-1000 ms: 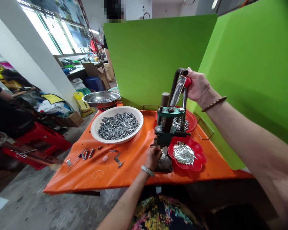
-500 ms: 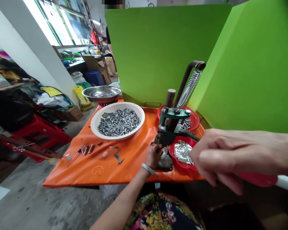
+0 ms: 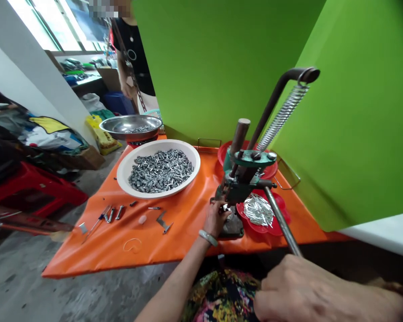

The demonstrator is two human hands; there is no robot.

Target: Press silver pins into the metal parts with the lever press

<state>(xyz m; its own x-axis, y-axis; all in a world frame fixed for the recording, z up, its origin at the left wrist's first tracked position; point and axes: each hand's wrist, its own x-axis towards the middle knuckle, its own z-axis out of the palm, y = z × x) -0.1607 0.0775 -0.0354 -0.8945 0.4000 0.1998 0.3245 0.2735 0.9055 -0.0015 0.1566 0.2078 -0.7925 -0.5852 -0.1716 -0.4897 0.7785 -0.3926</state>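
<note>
A green hand-operated arbor press (image 3: 237, 193) stands near the front edge of the orange-covered table. My right hand (image 3: 293, 286) is closed round the end of its metal lever (image 3: 282, 219), which slants down toward me. At the base of the press, my left hand (image 3: 216, 218) has its fingers pinched together under the ram. What those fingers hold is too small and hidden to make out. Beside the base lies a red dish (image 3: 282, 228) of thin silvery pins (image 3: 258, 209). Above the press stretches a coil spring (image 3: 282, 118), hooked to a bent bar.
A white basin (image 3: 124, 188) of small grey metal sleeves stands to the left, with a steel bowl (image 3: 110, 127) behind it. Loose tools and parts, including a bent metal strip (image 3: 163, 222), lie on the orange cover (image 3: 104, 250). Green panels (image 3: 201, 71) wall the back and right. A person (image 3: 137, 58) stands behind.
My right hand has come down with the lever, from beside the red dish to near my lap. The left hand stays at the press base. The person behind is now more in view.
</note>
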